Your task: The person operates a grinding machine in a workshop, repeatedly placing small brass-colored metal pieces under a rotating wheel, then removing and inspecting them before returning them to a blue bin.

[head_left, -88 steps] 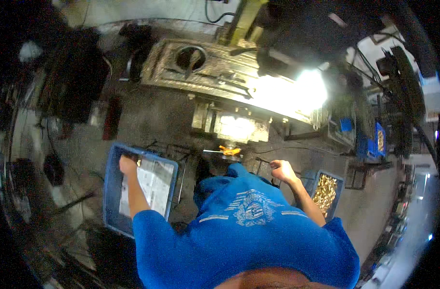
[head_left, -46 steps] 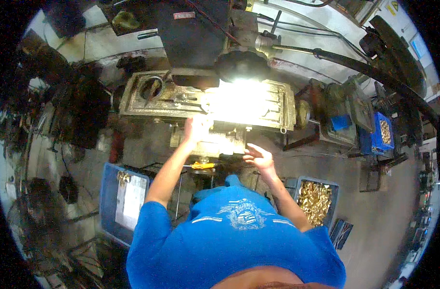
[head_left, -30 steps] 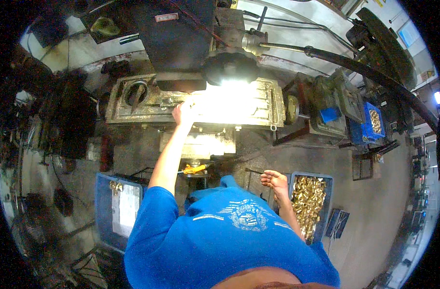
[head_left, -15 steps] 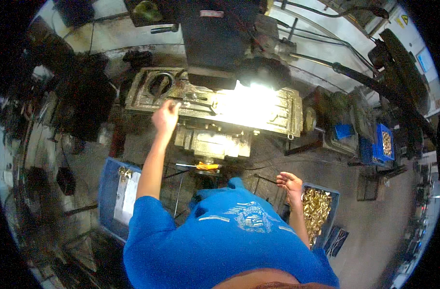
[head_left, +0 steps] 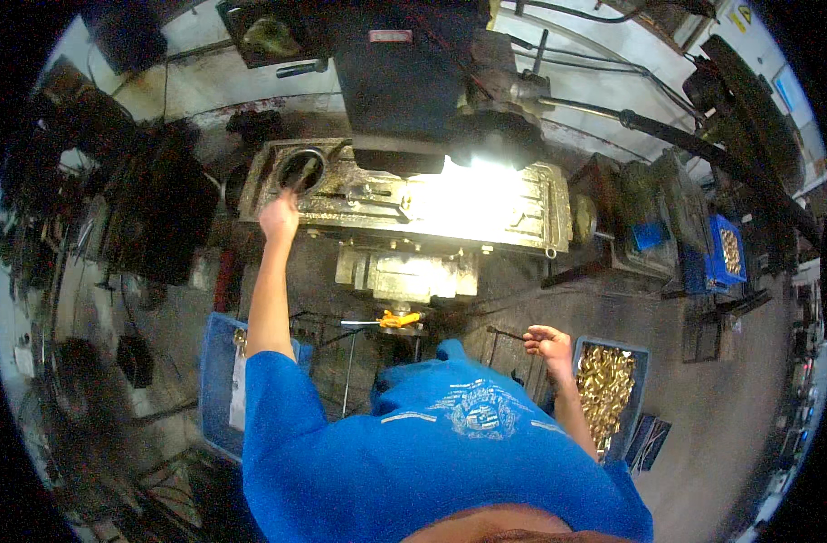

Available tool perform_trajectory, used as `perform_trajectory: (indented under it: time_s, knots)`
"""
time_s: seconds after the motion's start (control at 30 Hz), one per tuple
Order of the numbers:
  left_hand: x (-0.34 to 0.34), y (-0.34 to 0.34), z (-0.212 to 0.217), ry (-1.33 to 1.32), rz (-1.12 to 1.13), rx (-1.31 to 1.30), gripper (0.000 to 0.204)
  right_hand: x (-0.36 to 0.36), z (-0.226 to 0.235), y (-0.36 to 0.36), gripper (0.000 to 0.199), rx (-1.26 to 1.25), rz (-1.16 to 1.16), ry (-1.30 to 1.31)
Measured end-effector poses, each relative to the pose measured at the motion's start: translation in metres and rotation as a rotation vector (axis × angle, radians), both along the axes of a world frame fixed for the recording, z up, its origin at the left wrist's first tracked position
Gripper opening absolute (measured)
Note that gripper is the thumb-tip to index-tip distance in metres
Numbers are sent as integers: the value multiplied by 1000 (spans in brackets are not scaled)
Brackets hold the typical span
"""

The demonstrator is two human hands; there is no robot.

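My left hand (head_left: pixel 280 215) reaches to the left end of a metal machine table (head_left: pixel 341 219). Its fingertips are at the near rim of a round dark dish (head_left: pixel 284 168), by a slim tan piece (head_left: pixel 308 169) lying inside. Blur hides whether the fingers grip that piece. Low on the right, my right hand (head_left: pixel 549 347) hovers with loosely bent fingers and nothing visible in them. Beside it stands a blue-grey bin (head_left: pixel 642 362) full of shiny brass-coloured parts (head_left: pixel 605 389).
A bright lamp glare covers the table's right half, under a dark machine head (head_left: pixel 499 127). An orange-handled tool (head_left: pixel 398 319) lies below the table. Another blue bin (head_left: pixel 216 389) stands at left, partly behind my arm. At far right, a blue crate (head_left: pixel 719 244) holds small parts.
My left hand has moved left, from the table's front edge to the round dish. My right hand stays beside the brass parts, its fingers slightly more bent. The view has shifted a little.
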State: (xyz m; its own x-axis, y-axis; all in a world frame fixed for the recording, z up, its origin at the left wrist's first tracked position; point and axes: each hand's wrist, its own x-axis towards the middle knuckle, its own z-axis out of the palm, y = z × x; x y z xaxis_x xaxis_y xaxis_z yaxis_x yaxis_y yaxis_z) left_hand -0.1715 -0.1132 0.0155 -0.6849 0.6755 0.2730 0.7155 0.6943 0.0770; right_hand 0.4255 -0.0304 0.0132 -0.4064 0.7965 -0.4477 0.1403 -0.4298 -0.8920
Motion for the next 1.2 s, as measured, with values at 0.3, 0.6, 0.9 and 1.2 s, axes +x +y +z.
perform_trajectory:
  time_s: [0.3, 0.6, 0.9, 1.2]
  knots:
    - [127, 23, 12, -455, -167, 717, 17, 24, -24, -10, 41, -42, -51, 50]
    - [131, 71, -11, -448, -328, 776, 14, 29, -23, -17, 39, -22, -58, 52]
    - [113, 48, -5, -486, -324, 696, 15, 30, -13, -20, 36, 29, -69, 16]
    - [17, 13, 19, 52, 19, 652, 16, 20, -3, -5, 37, 58, -42, -40]
